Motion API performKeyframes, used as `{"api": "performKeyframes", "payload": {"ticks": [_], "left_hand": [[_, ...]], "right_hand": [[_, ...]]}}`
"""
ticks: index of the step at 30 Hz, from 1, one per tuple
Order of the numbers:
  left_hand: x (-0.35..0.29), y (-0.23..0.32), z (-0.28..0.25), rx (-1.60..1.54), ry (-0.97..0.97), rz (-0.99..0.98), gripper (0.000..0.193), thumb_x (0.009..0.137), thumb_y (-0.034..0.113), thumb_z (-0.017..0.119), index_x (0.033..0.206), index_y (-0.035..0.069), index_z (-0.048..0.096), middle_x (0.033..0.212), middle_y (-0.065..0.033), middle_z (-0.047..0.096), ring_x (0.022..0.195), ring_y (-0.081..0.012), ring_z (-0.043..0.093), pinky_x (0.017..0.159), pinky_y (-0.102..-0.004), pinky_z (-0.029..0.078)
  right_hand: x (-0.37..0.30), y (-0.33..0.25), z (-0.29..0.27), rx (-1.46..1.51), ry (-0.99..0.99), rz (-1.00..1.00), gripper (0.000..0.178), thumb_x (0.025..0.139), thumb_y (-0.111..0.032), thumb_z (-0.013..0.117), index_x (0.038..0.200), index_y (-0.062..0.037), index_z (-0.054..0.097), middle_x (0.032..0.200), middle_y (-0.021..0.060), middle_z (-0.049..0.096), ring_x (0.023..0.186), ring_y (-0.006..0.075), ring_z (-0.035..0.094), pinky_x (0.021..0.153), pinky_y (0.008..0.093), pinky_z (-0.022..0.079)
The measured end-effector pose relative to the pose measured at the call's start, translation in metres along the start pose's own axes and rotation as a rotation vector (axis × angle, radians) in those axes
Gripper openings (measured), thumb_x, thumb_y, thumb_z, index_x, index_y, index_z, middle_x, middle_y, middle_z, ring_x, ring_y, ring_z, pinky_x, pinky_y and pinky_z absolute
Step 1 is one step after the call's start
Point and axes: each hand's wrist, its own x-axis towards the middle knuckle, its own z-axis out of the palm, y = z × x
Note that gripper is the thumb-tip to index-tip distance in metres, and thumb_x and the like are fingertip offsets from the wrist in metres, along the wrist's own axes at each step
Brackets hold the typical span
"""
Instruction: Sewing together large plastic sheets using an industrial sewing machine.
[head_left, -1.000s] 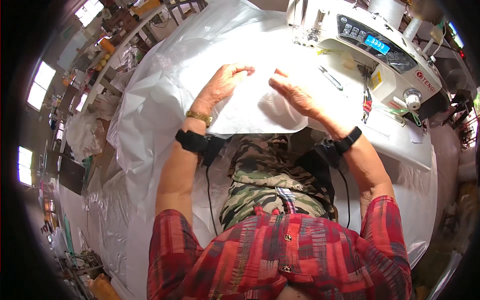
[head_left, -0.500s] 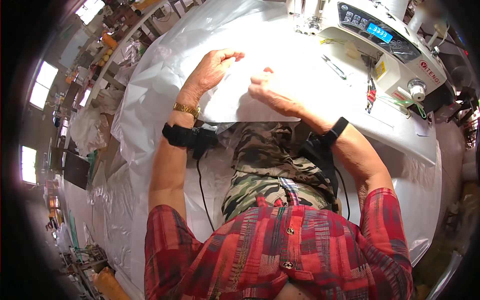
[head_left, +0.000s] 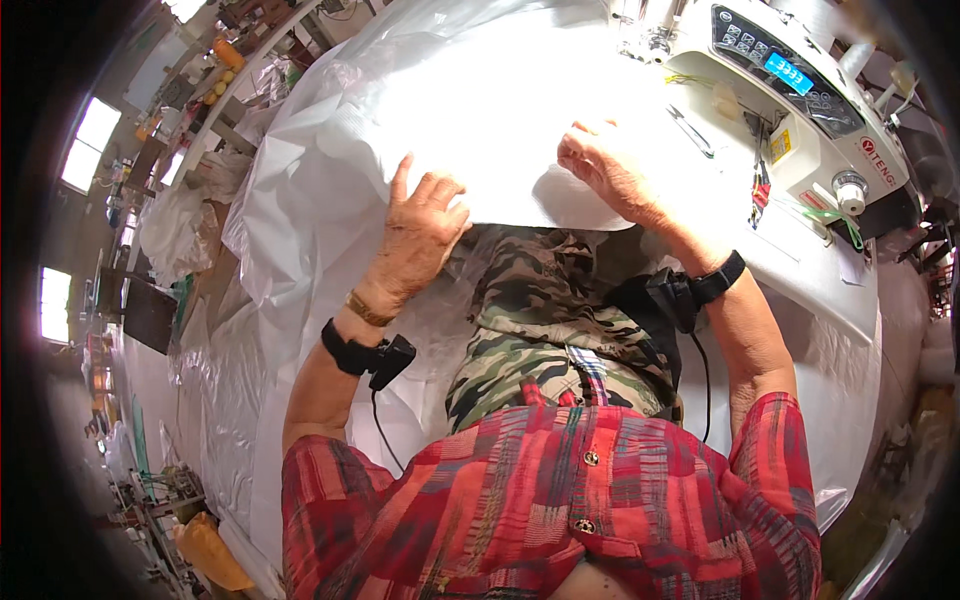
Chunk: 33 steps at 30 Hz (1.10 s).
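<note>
Both hands are down flat on the white sheet point(head_left: 480, 130), a big translucent plastic-like fabric draped over the table point(head_left: 800, 270) and spilling off its near edge toward the lap. Left hand point(head_left: 420, 235) rests at the near edge of the sheet, fingers spread and open, palm pressing, nothing pinched. Right hand point(head_left: 610, 170) lies further in, fingers loosely curled on the material; whether they nip a fold underneath, I cannot tell. The sewing machine point(head_left: 790, 90) stands just beyond the right hand, its head near the top edge, small scissors or snips point(head_left: 690, 130) lying beside it. My read: this is the lining-up step, smoothing and squaring the edge. The next move looks to call for 2 steady hands sliding the sheet evenly toward the needle, edge kept flat, no wrinkles.
</note>
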Motion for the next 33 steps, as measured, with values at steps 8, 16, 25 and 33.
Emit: {"api": "performKeyframes", "payload": {"ticks": [8, 16, 25, 33], "left_hand": [[0.032, 0.009, -0.055, -0.222, -0.023, -0.102, 0.016, 0.083, 0.018, 0.073, 0.089, 0.009, 0.062, 0.091, -0.0006, 0.060, 0.099, -0.0203, 0.059, 0.115, -0.0567, 0.024], [0.009, 0.018, -0.019, 0.138, -0.124, 0.032, 0.038, 0.076, 0.029, 0.077, 0.102, 0.007, 0.061, 0.111, -0.0074, 0.058, 0.113, -0.0269, 0.053, 0.115, -0.0613, 0.022], [0.004, 0.008, -0.035, -0.038, -0.026, -0.072, 0.011, 0.082, 0.007, 0.068, 0.091, 0.008, 0.062, 0.098, -0.0023, 0.061, 0.101, -0.0208, 0.059, 0.116, -0.0610, 0.021], [0.050, 0.055, -0.084, -0.283, 0.090, 0.021, 0.010, 0.084, 0.006, 0.069, 0.085, 0.006, 0.058, 0.080, -0.0057, 0.061, 0.079, -0.0253, 0.062, 0.113, -0.0554, 0.028]], "right_hand": [[-0.011, 0.019, 0.005, 0.572, 0.157, 0.131, 0.006, 0.090, -0.003, 0.065, 0.094, -0.0060, 0.062, 0.090, 0.0064, 0.062, 0.084, 0.0229, 0.061, 0.075, 0.0335, 0.050], [-0.022, 0.025, 0.014, 0.927, 0.155, 0.252, 0.009, 0.092, 0.003, 0.061, 0.096, -0.0049, 0.060, 0.093, 0.0056, 0.060, 0.087, 0.0189, 0.059, 0.079, 0.0316, 0.049], [-0.014, 0.017, 0.005, 0.497, 0.077, 0.168, 0.010, 0.092, -0.005, 0.065, 0.101, -0.0068, 0.061, 0.097, 0.0062, 0.059, 0.089, 0.0219, 0.059, 0.083, 0.0337, 0.049], [-0.014, 0.014, -0.020, 0.161, -0.025, 0.159, 0.039, 0.089, -0.007, 0.069, 0.126, -0.0130, 0.058, 0.120, 0.0085, 0.056, 0.104, 0.0261, 0.056, 0.094, 0.0357, 0.047]]}}
